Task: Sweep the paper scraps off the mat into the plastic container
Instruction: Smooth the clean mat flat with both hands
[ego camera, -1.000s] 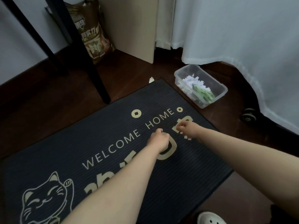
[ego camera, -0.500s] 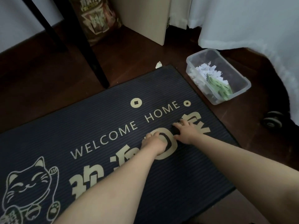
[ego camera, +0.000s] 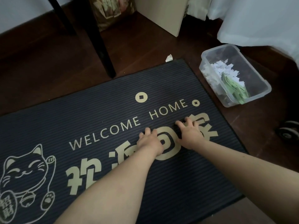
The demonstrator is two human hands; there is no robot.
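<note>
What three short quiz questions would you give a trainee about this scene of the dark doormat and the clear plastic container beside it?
1. True or false: the clear rectangular plastic container stands on the dark ribbed doormat.
2. Fill in: the left hand and the right hand both rest palm down on the ___.
3. Where does the pale paper scrap lie?
A. in the container
B. on the wooden floor by the doormat's far edge
C. under the right hand

Key: 1 false, it stands on the floor beside the doormat; 2 doormat; 3 B.
</note>
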